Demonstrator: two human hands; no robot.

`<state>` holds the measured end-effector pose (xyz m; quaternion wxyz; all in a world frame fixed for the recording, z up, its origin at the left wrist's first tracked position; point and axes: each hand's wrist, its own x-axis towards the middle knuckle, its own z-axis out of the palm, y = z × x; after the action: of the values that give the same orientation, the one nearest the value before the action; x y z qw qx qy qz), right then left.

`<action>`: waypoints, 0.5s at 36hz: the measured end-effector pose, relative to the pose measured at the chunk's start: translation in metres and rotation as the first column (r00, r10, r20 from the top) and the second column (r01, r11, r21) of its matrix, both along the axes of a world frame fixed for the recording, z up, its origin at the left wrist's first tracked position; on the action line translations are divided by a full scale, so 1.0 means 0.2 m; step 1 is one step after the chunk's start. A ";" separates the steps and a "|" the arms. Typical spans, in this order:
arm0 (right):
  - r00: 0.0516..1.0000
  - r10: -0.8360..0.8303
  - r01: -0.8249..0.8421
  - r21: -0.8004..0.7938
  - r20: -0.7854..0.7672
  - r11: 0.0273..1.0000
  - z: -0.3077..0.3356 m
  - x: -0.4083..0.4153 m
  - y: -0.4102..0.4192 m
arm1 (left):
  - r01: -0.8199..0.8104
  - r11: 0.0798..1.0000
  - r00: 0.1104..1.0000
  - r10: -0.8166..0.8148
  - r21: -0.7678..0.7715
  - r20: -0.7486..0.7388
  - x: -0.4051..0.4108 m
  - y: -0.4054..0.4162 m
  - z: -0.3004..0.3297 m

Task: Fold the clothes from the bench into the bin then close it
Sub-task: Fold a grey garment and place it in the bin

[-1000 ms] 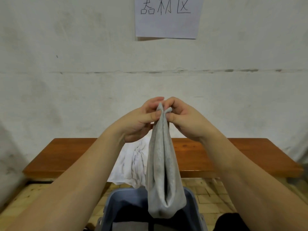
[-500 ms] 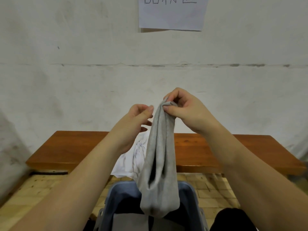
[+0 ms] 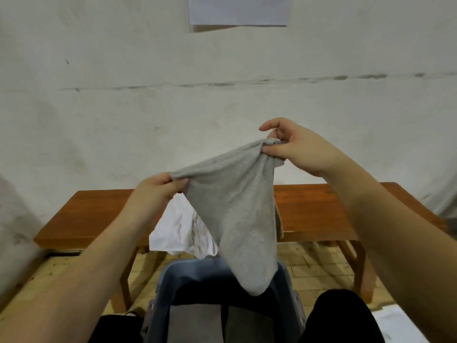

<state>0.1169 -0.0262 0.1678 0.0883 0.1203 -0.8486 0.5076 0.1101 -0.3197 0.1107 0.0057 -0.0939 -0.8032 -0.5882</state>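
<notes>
Hands that met half a second ago have drawn apart, spreading the grey garment (image 3: 235,211) wide. Left hand (image 3: 154,194) pinches one corner low in a tight grip; right hand (image 3: 294,148) pinches the other corner higher. Between them the soft, plain grey cloth hangs in a tapering fold, its tip dangling over the open blue bin (image 3: 286,276) below. Behind the left grip, a crumpled white garment (image 3: 178,231) lies on the wooden worktop (image 3: 321,206).
</notes>
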 end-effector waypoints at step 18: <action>0.953 -0.033 0.075 -0.126 0.302 0.989 -0.04 0.08 0.15 | 0.186 0.967 0.983 -0.181 0.172 -0.042 -0.22 0.07 0.23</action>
<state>0.1330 0.0045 0.1595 -0.0189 0.0127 -0.8185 0.5741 0.0668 -0.3066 0.1568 -0.0300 -0.1746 -0.7360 -0.6534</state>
